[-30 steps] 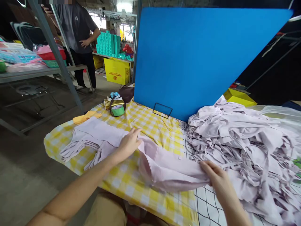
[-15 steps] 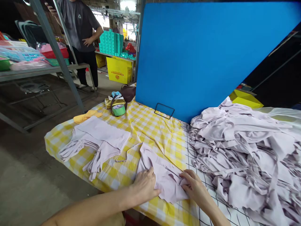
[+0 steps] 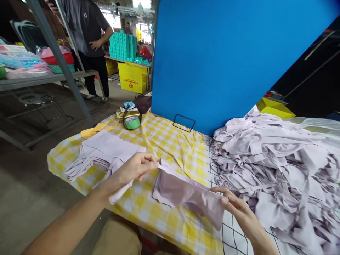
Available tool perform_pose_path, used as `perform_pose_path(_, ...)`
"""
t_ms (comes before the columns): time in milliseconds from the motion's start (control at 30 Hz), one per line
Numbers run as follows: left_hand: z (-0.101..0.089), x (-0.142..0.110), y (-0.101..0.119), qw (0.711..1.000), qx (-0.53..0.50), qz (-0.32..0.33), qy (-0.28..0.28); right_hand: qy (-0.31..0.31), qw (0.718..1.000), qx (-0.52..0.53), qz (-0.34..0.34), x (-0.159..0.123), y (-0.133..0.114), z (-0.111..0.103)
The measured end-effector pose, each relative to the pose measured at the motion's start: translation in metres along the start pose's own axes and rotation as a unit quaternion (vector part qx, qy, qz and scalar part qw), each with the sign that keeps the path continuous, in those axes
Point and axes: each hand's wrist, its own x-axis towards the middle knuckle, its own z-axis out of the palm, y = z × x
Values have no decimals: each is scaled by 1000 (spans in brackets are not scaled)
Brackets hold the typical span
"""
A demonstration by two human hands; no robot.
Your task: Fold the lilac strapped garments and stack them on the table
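A pale lilac garment piece (image 3: 186,191) is stretched between my hands, its wavy lower edge hanging above the checked cloth. My left hand (image 3: 139,166) pinches its upper left corner between thumb and fingers. At the right end, my right hand (image 3: 236,207) grips the top edge with thumb and fingertips. Left of it lies a neat stack of lilac garment pieces (image 3: 106,147) with straps, partly hidden behind my left hand and forearm. To the right, a large loose heap of the same lilac fabric (image 3: 278,170) rises beside my right hand.
A yellow checked tablecloth (image 3: 143,209) covers the table. At the back stand a tall blue board (image 3: 212,63) and a black wire frame (image 3: 184,122). Green tape (image 3: 132,123) and a yellow cloth (image 3: 96,130) lie far left. A person (image 3: 89,39) stands beyond a metal rack (image 3: 62,63).
My hands have lifted the garment piece off the tablecloth and spread it taut. The left hand moved up and left to its corner; the right hand shifted slightly right.
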Motion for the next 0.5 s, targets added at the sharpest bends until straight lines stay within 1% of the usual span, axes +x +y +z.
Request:
perform_pose_path(67, -7, 9, 2, 991, 103, 33, 83, -17, 999, 27, -15, 1, -5, 1)
perform_pose_path(100, -7, 14, 0, 975, 168, 55, 138, -10, 1000, 18, -16, 4, -6, 2)
perform_pose_path(133, -4, 18, -5, 948, 241, 77, 193, 13, 1000, -7, -9, 7, -4, 4)
perform_pose_path(167, 2, 22, -12, 914, 314, 98, 237, 47, 998, -49, 5, 11, 0, 6)
perform_pose_path(200, 9, 23, -20, 880, 381, 120, 258, 88, 991, -102, 22, 15, 5, 9)
perform_pose_path(233, 17, 22, -29, 858, 432, 141, 241, 126, 979, -159, 37, 19, 12, 11)
perform_pose_path(267, 26, 19, -39, 850, 465, 160, 188, 155, 964, -211, 48, 22, 19, 13)
perform_pose_path(300, 35, 13, -50, 853, 479, 179, 109, 171, 951, -252, 52, 24, 27, 16)
perform_pose_path(333, 43, 7, -60, 856, 480, 191, 27, 174, 942, -281, 51, 25, 35, 18)
perform_pose_path(367, 49, 0, -69, 856, 478, 195, -30, 166, 939, -298, 43, 25, 43, 20)
perform_pose_path(400, 54, -6, -78, 854, 477, 195, -69, 156, 938, -308, 29, 24, 49, 21)
perform_pose_path(433, 58, -10, -85, 851, 481, 191, -88, 151, 937, -315, 8, 22, 53, 22)
perform_pose_path(500, 63, -15, -97, 843, 497, 183, -94, 169, 927, -332, -44, 17, 56, 25)
